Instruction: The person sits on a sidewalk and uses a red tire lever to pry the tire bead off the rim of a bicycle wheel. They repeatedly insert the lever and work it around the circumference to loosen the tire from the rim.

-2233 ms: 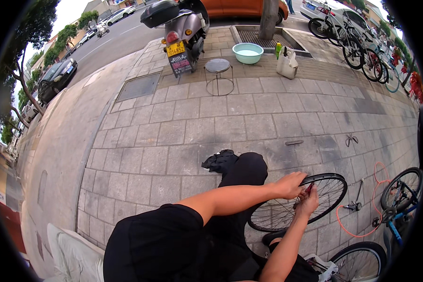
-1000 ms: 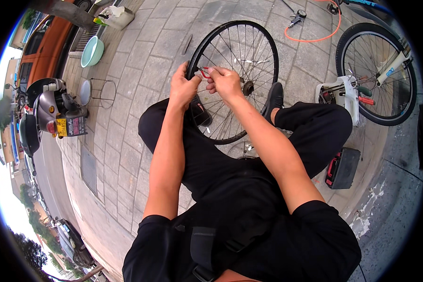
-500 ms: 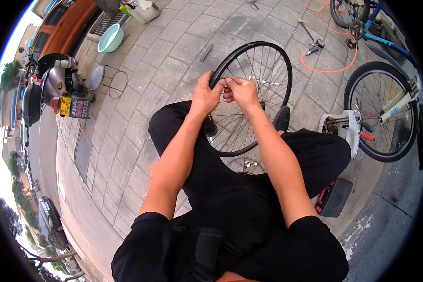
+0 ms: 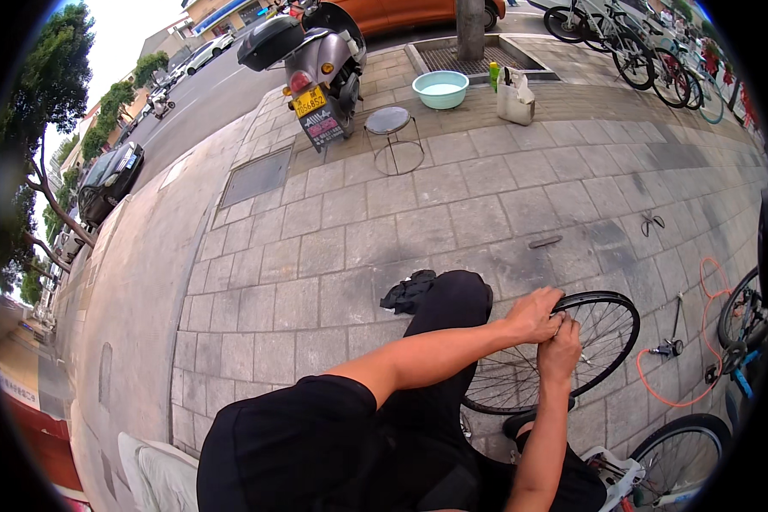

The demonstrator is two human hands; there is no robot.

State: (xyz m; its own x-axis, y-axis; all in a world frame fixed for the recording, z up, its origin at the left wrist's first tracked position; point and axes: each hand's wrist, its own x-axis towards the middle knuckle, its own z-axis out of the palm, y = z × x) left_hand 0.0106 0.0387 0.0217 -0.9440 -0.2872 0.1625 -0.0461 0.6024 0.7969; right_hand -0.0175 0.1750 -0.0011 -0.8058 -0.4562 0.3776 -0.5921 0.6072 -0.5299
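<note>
A bicycle wheel (image 4: 635, 324) with a black tyre and thin spokes leans low in front of my legs. My left hand (image 4: 535, 315) is closed around the tyre and rim at the wheel's upper left. Right beside it, my right hand (image 4: 560, 348) has its fingers bent in a pinch against the inner side of the rim. What lies between those fingertips is hidden. The two hands nearly touch. Part of the wheel's lower left is covered by my arm and knee.
An orange hose (image 4: 642, 375) with a gauge (image 4: 676, 346) lies at the right, near another bicycle wheel (image 4: 724, 433). A flat bar (image 4: 544, 242) and black cloth (image 4: 408, 292) are on the paving. Farther off stand a stool (image 4: 387, 120), a basin (image 4: 440, 90) and a scooter (image 4: 320, 64).
The view has swung left and up, so the wheel and hands now appear lower right, with the street and scooter more in view. Both hands stay at the same part of the rim.
</note>
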